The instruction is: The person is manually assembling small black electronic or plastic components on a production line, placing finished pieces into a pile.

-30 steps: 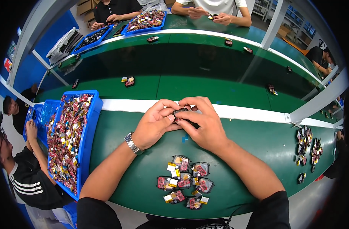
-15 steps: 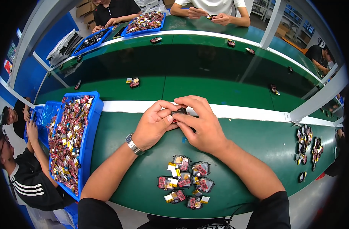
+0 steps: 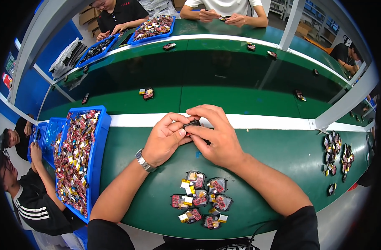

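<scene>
A small dark part, black and roughly rectangular with a glossy top, is being held between both hands above the green table, just in front of the white strip running across it. Most of the part is being covered by fingers, so its finer detail cannot be told. Its long axis is being kept roughly left to right, level with the strip; which end is the front cannot be told.

The left hand is being closed on the part's left end, thumb and forefinger pinched. The right hand is being curled over it from the right, fingertips pressed on its top and near edge.

Near the body, a cluster of finished pieces is being kept flat on the table: small dark squarish units with red panels and yellow-and-white tags. To the left, a blue tray is being filled with a heap of similar red, yellow and silver pieces. A metal wristwatch is being worn on the left wrist.
</scene>
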`<state>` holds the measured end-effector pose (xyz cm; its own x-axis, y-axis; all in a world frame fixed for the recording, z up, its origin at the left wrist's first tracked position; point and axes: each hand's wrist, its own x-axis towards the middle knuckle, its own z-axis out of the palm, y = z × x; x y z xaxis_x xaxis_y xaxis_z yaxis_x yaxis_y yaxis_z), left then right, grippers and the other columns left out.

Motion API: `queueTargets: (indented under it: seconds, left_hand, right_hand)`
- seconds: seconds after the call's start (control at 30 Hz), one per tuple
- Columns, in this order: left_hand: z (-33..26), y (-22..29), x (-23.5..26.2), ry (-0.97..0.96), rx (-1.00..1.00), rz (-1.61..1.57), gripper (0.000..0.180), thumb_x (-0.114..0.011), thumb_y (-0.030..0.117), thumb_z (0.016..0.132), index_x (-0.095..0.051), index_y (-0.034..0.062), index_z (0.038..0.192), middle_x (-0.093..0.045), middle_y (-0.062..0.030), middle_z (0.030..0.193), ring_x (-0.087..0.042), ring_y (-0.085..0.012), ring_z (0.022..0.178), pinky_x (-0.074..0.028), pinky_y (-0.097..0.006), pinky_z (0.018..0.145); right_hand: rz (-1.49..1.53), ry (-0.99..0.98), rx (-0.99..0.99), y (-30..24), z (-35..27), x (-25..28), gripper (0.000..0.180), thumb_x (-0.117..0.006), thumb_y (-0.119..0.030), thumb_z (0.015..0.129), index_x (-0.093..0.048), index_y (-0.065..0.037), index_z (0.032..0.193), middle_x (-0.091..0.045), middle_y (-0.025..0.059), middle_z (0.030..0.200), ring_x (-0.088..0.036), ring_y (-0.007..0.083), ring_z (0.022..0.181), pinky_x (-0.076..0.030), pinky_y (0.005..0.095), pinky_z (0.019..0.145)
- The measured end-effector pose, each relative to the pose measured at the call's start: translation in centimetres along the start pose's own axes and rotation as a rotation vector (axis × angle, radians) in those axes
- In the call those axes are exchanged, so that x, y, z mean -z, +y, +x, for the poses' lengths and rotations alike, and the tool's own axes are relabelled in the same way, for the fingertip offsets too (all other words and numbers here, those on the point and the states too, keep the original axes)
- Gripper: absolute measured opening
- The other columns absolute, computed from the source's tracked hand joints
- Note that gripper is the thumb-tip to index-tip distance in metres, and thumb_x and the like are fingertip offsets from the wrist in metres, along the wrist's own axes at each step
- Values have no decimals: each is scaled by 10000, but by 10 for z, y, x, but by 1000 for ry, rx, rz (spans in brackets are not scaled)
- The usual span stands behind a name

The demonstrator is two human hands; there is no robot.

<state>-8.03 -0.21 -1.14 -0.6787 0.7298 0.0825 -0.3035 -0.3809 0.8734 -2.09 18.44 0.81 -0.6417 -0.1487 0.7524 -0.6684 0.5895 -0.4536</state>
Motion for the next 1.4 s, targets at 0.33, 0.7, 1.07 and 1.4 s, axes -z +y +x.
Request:
queueTargets:
  seconds: [0.33,0.7,1.07,1.4]
  left_hand:
    - [0,-2,2,0,-43,3,220,-541,44,986,-489,47,1200,-558,-164,1336,-568,-246,1227,-491,-436,1035]
    - [1,0,-1,24,-30,16,227,-547,35,977,-501,38,1200,-569,-160,1318,-580,-238,1210,-500,-435,1027]
    - [0,0,-1,51,-10,23,242,-562,23,970,-501,48,1203,-567,-151,1323,-583,-228,1198,-514,-442,1002]
    - [0,-1,-2,73,7,18,229,-567,31,972,-499,45,1190,-578,-148,1316,-592,-223,1187,-511,-440,1003]
  right_hand:
    - [-53,4,19,-1,0,1,189,-730,10,692,-691,-25,874,-608,113,1167,-565,313,1114,-508,408,878]
    - [35,3,-49,-1,-1,2,151,-723,8,731,-683,-19,875,-613,120,1150,-559,316,1116,-492,406,904]
    - [35,-5,-57,-2,-2,2,149,-721,-4,744,-683,-17,888,-605,126,1165,-559,319,1115,-490,408,912]
    - [-37,-16,-49,-1,-4,2,179,-725,-8,727,-688,-16,902,-593,124,1187,-554,318,1134,-498,409,906]
